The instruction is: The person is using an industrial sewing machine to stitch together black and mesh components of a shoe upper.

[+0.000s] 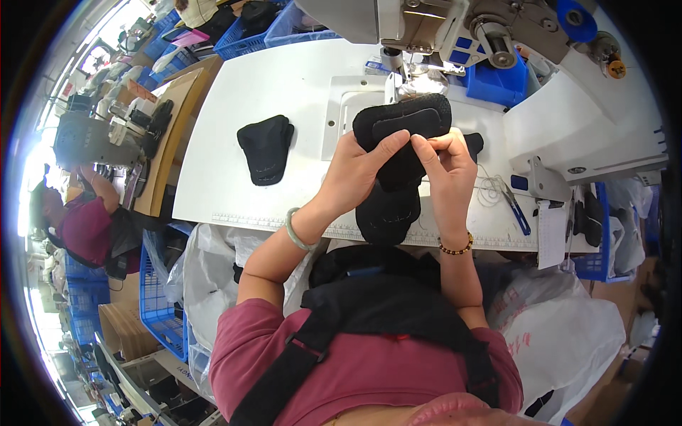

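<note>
Currently, in the head view, your left hand (pixel 362 165) and right hand (pixel 447 165), fingers curled nearly closed, pinch a black fabric piece (pixel 406 122) above the white table (pixel 213 160). Blue-handled snips (pixel 516 209) lie near its front-right corner, black pads (pixel 266 149) toward its left edge.

A sewing workshop. A white surface (pixel 213 163) with a ruler strip (pixel 266 222) along its near edge spans the middle. To the left, a second workstation's tan tabletop (pixel 170 142) stands beside a grey industrial sewing machine (pixel 85 142). Blue plastic crates (pixel 238 46) line the far side; another blue basket (pixel 167 323) sits at lower left, near brown cardboard boxes (pixel 128 330). Glaring white light comes from what appear to be windows (pixel 39 284) at far left.
</note>
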